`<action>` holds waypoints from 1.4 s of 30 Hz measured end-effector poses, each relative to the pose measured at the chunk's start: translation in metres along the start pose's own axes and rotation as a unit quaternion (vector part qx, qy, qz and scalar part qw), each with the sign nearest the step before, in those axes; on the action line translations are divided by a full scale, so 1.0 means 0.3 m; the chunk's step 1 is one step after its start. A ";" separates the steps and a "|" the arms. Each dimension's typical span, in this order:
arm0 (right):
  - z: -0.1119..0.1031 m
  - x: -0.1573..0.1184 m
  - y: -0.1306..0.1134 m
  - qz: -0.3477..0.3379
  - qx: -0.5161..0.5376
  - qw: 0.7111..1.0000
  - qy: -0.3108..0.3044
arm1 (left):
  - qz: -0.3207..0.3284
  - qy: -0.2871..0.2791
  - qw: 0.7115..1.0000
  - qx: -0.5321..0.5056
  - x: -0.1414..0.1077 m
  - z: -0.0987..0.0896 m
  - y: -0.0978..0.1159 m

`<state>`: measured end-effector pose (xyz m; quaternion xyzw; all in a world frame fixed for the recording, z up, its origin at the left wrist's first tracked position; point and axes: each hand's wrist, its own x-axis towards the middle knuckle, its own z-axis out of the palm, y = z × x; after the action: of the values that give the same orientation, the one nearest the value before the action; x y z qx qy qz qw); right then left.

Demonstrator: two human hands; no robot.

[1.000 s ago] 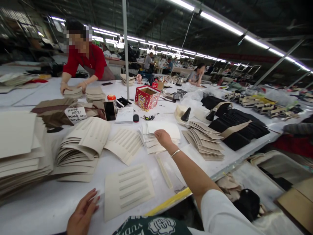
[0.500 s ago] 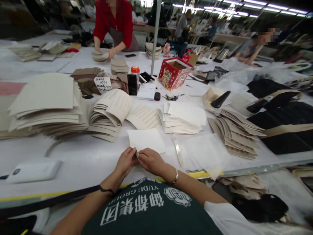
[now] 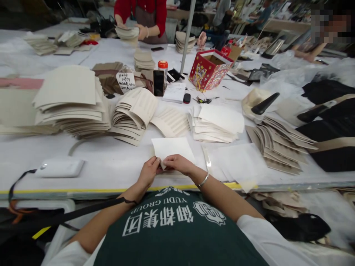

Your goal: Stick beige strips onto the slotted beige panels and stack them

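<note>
A white rectangular sheet (image 3: 173, 146) lies in front of me near the table's front edge. At its near left corner my left hand (image 3: 150, 170) is closed, thumb and fingers pinching the edge. My right hand (image 3: 179, 163) pinches the same edge just beside it, so the fingertips of both hands almost meet. A small flap of the sheet stands up between them. Whether the sheet is one layer or several, I cannot tell. Just beyond it are a striped beige panel (image 3: 174, 122) and a stack of white sheets (image 3: 217, 123).
Stacks of beige panels stand to the left (image 3: 68, 88) and centre-left (image 3: 133, 114). Right of my hands lie translucent sheets (image 3: 244, 162) and a brown panel stack (image 3: 277, 144). A white power bank-like block (image 3: 59, 168) is at left. A red box (image 3: 210, 70) and a co-worker (image 3: 146, 22) are across the table.
The view has tilted down and shifted left. Both my hands stay pinched at the sheet's near edge, with the flap between them showing more. The co-worker across has lifted a stack of panels.
</note>
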<state>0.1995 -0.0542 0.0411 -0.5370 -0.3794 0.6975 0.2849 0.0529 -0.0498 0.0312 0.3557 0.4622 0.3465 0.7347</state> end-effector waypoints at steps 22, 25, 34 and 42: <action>-0.012 0.021 0.006 -0.022 0.016 1.000 -0.009 | 0.023 0.007 0.999 0.044 -0.010 0.018 0.024; -0.010 0.020 0.004 -0.024 0.026 0.999 -0.008 | 0.027 0.013 0.998 0.048 -0.009 0.017 0.025; -0.005 0.032 0.018 -0.037 0.033 0.999 0.004 | 0.043 0.010 0.997 0.069 0.008 -0.002 -0.004; 0.005 0.027 0.003 -0.022 0.067 0.997 0.013 | 0.051 0.043 0.995 0.074 0.006 0.005 0.003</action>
<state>0.1960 -0.0486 0.0362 -0.5172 -0.3401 0.7076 0.3406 0.0546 -0.0482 0.0318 0.4173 0.4992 0.3633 0.6669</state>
